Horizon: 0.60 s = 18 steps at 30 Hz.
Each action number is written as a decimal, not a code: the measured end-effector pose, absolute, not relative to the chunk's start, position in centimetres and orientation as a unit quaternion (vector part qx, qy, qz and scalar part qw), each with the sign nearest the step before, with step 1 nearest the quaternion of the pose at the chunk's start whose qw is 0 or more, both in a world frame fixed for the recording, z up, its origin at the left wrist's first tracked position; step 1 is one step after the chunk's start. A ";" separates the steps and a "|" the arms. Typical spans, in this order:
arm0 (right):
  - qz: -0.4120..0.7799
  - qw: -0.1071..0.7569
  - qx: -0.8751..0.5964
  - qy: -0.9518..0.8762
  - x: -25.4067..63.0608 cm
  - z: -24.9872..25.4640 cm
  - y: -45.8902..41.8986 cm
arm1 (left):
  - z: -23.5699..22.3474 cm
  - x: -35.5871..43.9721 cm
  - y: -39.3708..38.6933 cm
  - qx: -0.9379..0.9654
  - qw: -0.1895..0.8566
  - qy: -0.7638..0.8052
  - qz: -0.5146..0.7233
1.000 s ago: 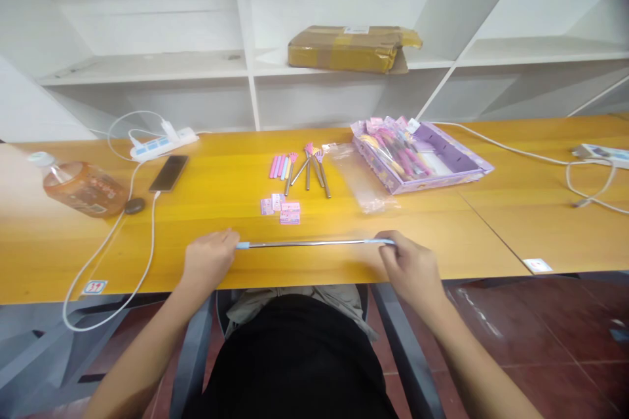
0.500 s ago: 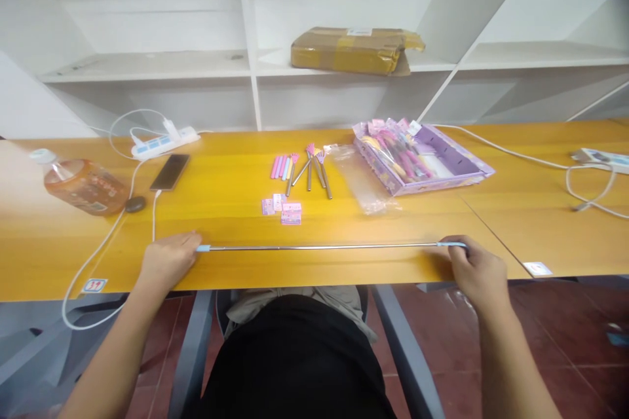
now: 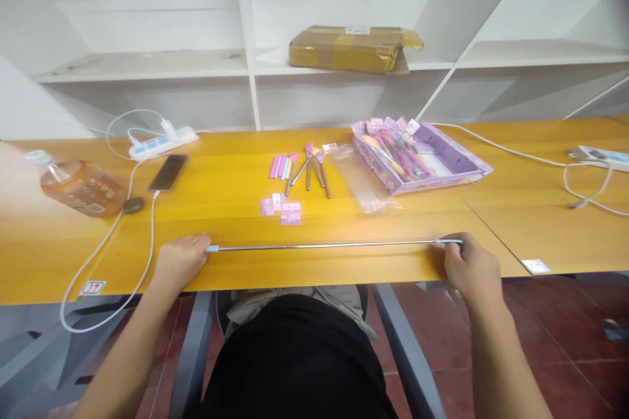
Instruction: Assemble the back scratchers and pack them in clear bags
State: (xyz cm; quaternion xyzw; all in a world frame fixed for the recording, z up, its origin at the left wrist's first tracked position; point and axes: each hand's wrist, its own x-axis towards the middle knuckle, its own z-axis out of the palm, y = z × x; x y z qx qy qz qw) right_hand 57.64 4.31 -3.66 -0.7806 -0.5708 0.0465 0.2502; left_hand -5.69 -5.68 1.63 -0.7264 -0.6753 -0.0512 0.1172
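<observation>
A telescopic back scratcher (image 3: 324, 246), its thin metal rod drawn out long, lies level across the front of the table between my two hands. My left hand (image 3: 181, 260) is closed round its light blue handle end. My right hand (image 3: 472, 265) grips the other light blue end, which the fingers partly hide. Further back lie several small back scratchers (image 3: 309, 167) with hand-shaped heads and short metal rods. Beside them is a row of pastel handle sleeves (image 3: 278, 167). Small printed cards (image 3: 289, 213) rest in front of these.
At the back right stands a purple display box (image 3: 462, 173) with wrapped pieces in it, a clear plastic bag (image 3: 363, 183) beside it. Leftward are a bottle (image 3: 83, 186), a phone (image 3: 168, 172), a power strip (image 3: 164, 143) and loose cables. A taped carton (image 3: 348, 49) sits on the shelf.
My left hand has moved a little to the right and my right hand slightly left, so the rod between them is a bit shorter. Both hands keep their hold.
</observation>
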 end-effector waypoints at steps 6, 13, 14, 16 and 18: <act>0.025 0.198 -0.798 -0.568 56.5 -3.0 5.1 | 1.5 -5.5 -5.9 -0.718 0.136 -0.681 -0.047; 0.036 0.172 -0.760 -0.626 52.3 -2.0 5.4 | 3.1 -2.8 -5.5 -0.708 0.130 -0.694 -0.022; 0.032 0.166 -0.751 -0.639 51.3 -1.7 5.3 | 3.4 -2.0 -5.3 -0.709 0.124 -0.694 -0.018; 0.020 0.148 -0.737 -0.659 48.9 -0.9 4.7 | 4.2 0.1 -4.8 -0.707 0.112 -0.698 -0.003; 0.011 0.129 -0.723 -0.678 46.1 -0.1 3.8 | 4.9 2.7 -4.3 -0.707 0.095 -0.701 0.018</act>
